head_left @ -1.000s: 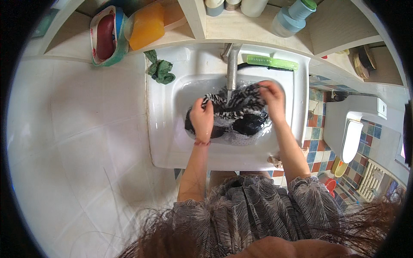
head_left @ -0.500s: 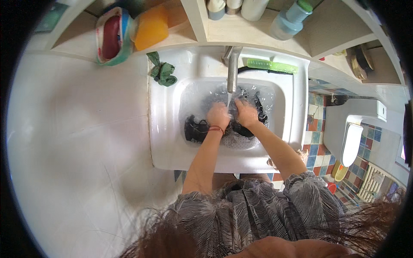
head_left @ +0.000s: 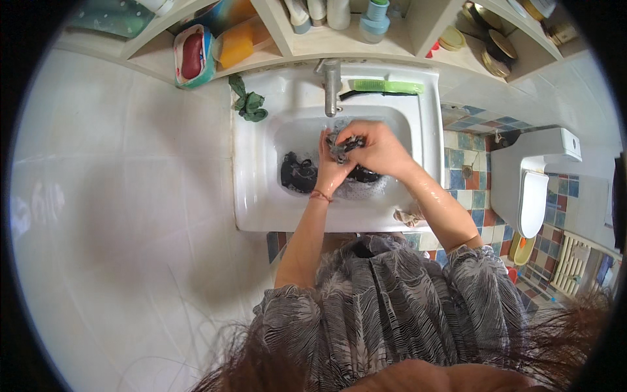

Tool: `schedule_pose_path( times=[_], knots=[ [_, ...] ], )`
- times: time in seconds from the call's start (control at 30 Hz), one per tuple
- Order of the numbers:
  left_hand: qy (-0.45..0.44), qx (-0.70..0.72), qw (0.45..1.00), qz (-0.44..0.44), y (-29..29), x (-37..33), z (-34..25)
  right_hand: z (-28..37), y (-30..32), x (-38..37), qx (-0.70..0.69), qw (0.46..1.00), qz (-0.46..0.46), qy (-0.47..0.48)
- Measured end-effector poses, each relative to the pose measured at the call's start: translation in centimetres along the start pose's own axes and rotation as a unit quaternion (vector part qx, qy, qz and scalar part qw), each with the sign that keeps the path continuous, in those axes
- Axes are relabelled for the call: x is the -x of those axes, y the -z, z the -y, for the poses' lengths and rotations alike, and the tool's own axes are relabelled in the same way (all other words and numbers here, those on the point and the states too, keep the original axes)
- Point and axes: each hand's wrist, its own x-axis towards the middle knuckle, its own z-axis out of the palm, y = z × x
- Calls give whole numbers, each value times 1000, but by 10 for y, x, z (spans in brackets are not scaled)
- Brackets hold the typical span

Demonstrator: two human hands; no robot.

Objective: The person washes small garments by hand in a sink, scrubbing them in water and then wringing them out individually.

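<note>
The right hand [head_left: 381, 151] has moved in against the left hand [head_left: 334, 171] at upper centre, gripping bunched patterned cloth [head_left: 340, 150] beside the left's outstretched fingers.

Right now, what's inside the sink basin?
Dark cloth, pale dotted material. The left hand and right hand, bunched patterned cloth between them, cover the middle; what's beneath can't be seen.

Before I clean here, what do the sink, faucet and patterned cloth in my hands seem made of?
Sink: probably glazed ceramic, smooth, white and glossy. Faucet: likely metal, with a grey, satiny sheen. Patterned cloth: flexible fabric, bunched in soft folds; finish and fibre unclear.
</note>
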Motion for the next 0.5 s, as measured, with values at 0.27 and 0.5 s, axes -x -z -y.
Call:
schedule_pose_path(
  times=[0.27,0.5],
  knots=[
    [163,296,941,-31,35,-40,-79,-115,18,34,-637,683,-323,-155],
    [126,299,939,111,18,-5,-84,-127,-55,42,-759,518,-160,-360]
  ],
)
